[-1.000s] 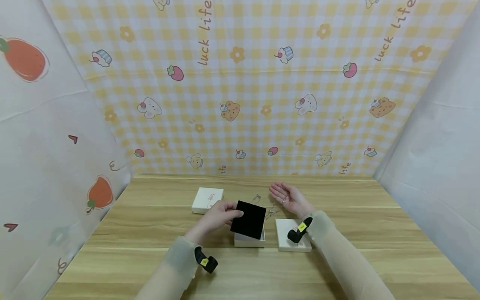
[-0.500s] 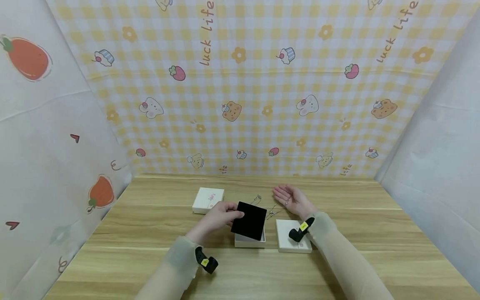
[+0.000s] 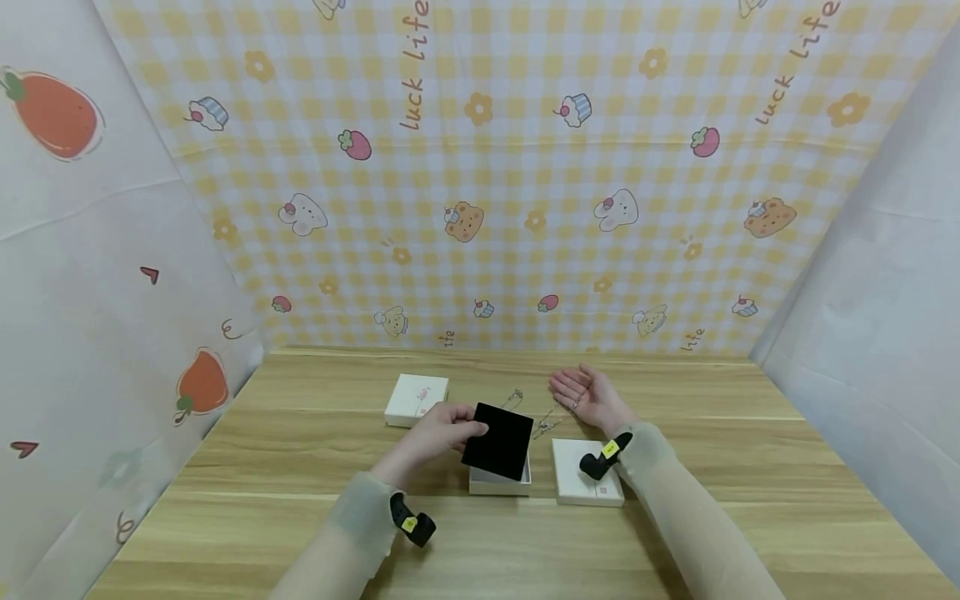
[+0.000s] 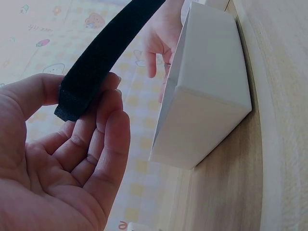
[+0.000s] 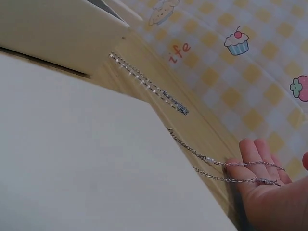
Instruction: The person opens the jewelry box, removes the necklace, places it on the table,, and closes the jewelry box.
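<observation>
My left hand (image 3: pixel 442 431) pinches a thin black square pad (image 3: pixel 498 442) by its left edge, thumb on top and fingers underneath. The pad is tilted over an open white box (image 3: pixel 498 485), which it mostly hides. To the right, my right hand (image 3: pixel 590 402) lies palm up with relaxed fingers. In the right wrist view a silver chain (image 5: pixel 185 147) with small beads runs across that palm, its other end passing behind a white lid (image 5: pixel 72 159). A second silver chain (image 5: pixel 139 77) lies on the table beyond, near the box.
The flat white lid (image 3: pixel 588 492) lies beneath my right wrist. Back left, behind my left hand, stands a closed white box (image 3: pixel 415 398) with a pink flower print. A patterned cloth (image 3: pixel 480 250) hangs along the table's back edge.
My right hand has shifted slightly right, with the chain across its palm. The left hand and black pad have stayed in place.
</observation>
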The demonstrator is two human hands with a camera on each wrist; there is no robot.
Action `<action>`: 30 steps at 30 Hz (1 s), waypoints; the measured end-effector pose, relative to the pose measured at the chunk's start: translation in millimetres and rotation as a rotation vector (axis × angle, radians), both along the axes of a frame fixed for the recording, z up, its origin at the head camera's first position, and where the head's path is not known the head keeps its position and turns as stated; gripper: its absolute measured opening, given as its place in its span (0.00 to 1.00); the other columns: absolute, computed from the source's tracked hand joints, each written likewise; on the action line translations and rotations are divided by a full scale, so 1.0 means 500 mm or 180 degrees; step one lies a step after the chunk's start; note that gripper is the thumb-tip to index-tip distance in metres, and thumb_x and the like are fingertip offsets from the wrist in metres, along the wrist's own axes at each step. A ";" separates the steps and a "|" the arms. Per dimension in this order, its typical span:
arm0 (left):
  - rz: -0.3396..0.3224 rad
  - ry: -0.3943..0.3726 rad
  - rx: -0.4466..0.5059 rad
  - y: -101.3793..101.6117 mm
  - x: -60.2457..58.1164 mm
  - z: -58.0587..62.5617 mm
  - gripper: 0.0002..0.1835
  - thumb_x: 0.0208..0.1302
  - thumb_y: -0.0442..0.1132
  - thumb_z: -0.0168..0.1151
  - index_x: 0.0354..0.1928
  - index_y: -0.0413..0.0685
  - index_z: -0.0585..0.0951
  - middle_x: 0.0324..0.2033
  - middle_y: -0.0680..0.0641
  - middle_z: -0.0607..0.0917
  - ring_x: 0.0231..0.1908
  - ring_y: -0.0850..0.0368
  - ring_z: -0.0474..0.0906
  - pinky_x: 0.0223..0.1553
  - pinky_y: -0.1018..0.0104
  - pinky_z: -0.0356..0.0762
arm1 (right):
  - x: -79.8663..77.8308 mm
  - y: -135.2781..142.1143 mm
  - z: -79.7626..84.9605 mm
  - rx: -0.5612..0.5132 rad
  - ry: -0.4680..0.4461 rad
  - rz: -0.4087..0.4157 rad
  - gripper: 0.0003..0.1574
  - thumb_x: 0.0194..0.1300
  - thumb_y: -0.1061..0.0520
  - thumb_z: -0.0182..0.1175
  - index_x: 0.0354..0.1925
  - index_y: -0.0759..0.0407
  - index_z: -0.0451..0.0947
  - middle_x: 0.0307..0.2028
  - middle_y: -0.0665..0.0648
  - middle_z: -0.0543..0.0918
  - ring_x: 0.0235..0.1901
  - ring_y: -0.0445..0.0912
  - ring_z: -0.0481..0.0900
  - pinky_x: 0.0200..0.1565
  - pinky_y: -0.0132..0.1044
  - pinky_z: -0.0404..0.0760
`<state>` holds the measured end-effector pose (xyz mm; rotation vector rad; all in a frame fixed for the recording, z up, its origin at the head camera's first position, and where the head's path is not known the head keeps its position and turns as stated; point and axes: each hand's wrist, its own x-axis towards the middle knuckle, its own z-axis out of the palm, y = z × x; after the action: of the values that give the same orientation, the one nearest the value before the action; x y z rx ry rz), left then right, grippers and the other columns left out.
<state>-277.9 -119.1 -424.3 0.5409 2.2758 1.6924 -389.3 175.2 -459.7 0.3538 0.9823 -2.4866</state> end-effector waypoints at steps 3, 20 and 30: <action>0.0013 0.0005 -0.0004 0.001 0.000 -0.001 0.10 0.65 0.36 0.59 0.32 0.33 0.79 0.27 0.49 0.84 0.29 0.60 0.79 0.34 0.62 0.81 | -0.001 0.003 0.000 0.0043 -0.0002 -0.0026 0.36 0.79 0.47 0.33 0.75 0.61 0.41 0.73 0.61 0.50 0.70 0.50 0.55 0.68 0.43 0.58; 0.0025 -0.0017 -0.0005 0.002 0.004 0.001 0.10 0.65 0.36 0.60 0.32 0.34 0.80 0.28 0.49 0.84 0.31 0.59 0.80 0.36 0.61 0.82 | 0.002 0.019 0.000 -0.0108 0.0024 -0.0077 0.37 0.79 0.47 0.33 0.76 0.61 0.38 0.75 0.60 0.47 0.72 0.50 0.52 0.69 0.41 0.54; 0.0012 -0.0030 -0.0004 0.001 0.002 0.000 0.10 0.66 0.36 0.60 0.32 0.34 0.79 0.28 0.49 0.84 0.31 0.60 0.80 0.36 0.62 0.81 | -0.005 0.036 -0.006 -0.0207 -0.0035 -0.0125 0.37 0.79 0.47 0.34 0.76 0.60 0.38 0.75 0.59 0.46 0.72 0.50 0.50 0.69 0.41 0.52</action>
<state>-277.0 -118.7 -424.3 0.5275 2.2727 1.6916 -391.7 193.1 -462.8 0.3691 0.8958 -2.5426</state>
